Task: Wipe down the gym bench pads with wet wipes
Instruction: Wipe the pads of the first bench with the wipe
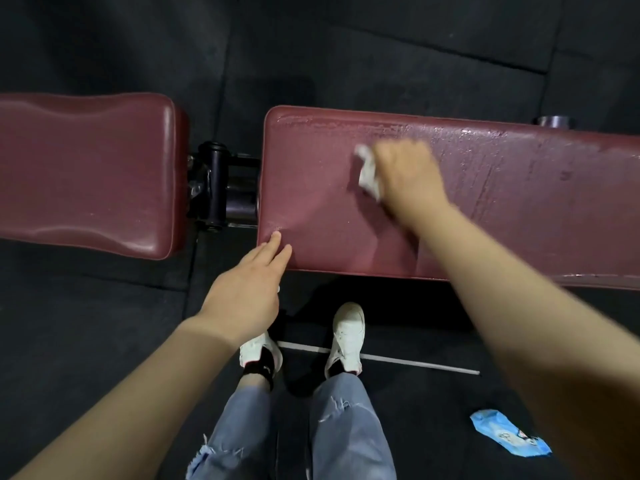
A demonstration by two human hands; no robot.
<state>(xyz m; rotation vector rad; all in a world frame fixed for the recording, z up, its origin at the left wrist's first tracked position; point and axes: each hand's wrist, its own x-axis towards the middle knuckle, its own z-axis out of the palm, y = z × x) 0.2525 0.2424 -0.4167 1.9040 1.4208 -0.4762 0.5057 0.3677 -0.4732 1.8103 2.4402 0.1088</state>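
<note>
Right hand (pixel 405 174) grips a crumpled wet wipe (pixel 367 174) on the long back pad (pixel 519 202), whose axis runs left–right; dull unwiped vinyl lies left and near; left hand (pixel 249 292), fingers straight, rests on the pad's near-left corner; seat pad (pixel 86 171) lies further left, nearer that hand.

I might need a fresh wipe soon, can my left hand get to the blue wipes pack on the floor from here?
Probably not without bending: the left hand rests on the bench pad, and the wipes pack lies low on the floor, beyond the right arm.

Dim, motion-blurred right hand (pixel 408 174), wide-angle distortion
</note>
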